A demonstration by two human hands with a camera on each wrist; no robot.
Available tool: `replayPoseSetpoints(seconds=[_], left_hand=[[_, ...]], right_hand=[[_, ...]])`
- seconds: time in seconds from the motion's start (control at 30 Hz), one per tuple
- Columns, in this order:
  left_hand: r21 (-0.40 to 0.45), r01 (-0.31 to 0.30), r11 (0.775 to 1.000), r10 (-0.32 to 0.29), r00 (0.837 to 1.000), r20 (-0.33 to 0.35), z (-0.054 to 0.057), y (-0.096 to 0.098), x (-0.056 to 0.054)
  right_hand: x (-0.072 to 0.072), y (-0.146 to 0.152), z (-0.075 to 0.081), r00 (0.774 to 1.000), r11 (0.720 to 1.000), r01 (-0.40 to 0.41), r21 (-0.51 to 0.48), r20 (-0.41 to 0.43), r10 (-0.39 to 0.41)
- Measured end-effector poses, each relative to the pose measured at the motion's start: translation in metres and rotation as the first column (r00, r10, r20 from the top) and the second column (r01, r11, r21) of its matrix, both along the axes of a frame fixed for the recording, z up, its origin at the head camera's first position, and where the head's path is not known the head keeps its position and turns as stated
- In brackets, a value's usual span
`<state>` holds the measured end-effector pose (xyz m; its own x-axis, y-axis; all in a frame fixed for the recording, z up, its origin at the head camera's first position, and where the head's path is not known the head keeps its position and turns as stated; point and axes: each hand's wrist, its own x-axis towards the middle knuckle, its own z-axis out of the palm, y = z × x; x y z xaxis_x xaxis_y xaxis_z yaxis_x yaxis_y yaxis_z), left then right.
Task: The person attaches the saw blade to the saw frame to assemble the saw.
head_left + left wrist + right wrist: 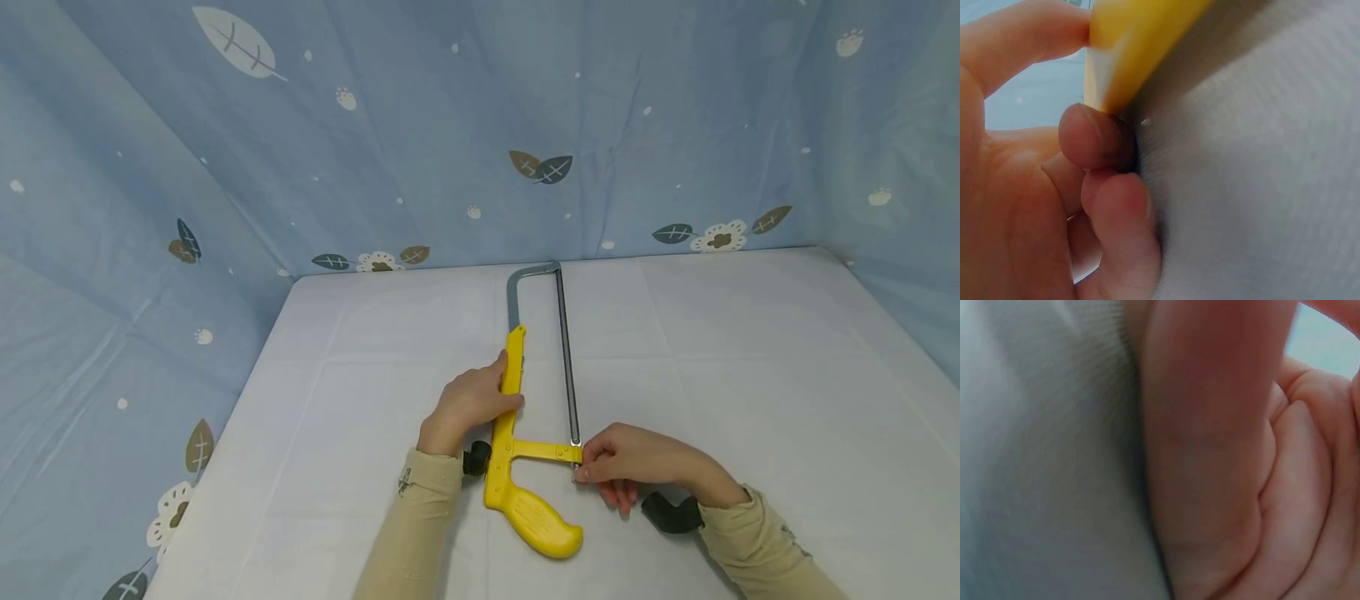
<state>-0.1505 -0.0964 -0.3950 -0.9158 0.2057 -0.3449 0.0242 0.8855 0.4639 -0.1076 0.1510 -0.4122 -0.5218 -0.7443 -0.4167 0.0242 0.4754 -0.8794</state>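
Note:
A hacksaw (540, 521) with a yellow handle and a grey bow lies flat on the white table. Its metal blade (567, 354) runs along the right side. My left hand (472, 402) grips the yellow part of the frame between thumb and fingers; the left wrist view shows that yellow edge (1147, 50) against the curled fingers. With thumb and index finger, my right hand (637, 457) pinches the small metal wing nut (576, 473) at the blade's near end, by the yellow crossbar. In the right wrist view only fingers and cloth show; the nut is hidden.
The white cloth-covered table (750, 350) reaches back to a blue curtain (465, 125) with leaf and flower prints. More curtain hangs at the left and right sides. A black wrist camera (671, 512) sits under the right wrist, close to the tabletop.

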Motion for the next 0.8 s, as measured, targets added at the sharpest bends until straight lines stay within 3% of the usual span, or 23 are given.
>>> replayPoseSetpoints(seconds=[0.43, 0.8], left_hand=[[-0.009, 0.002, 1.0, -0.002, 1.0, -0.008, 0.0007, -0.0002, -0.0014], [-0.014, -0.001, 1.0, 0.001, 1.0, -0.006, -0.0011, 0.0001, -0.0021]], right_hand=[[-0.003, 0.003, -0.0013, 0.999, 0.995, -0.039, -0.091, 0.031, 0.042], [-0.0028, 0.0011, -0.0013, 0.999, 0.996, 0.03, -0.08, 0.04, -0.026]])
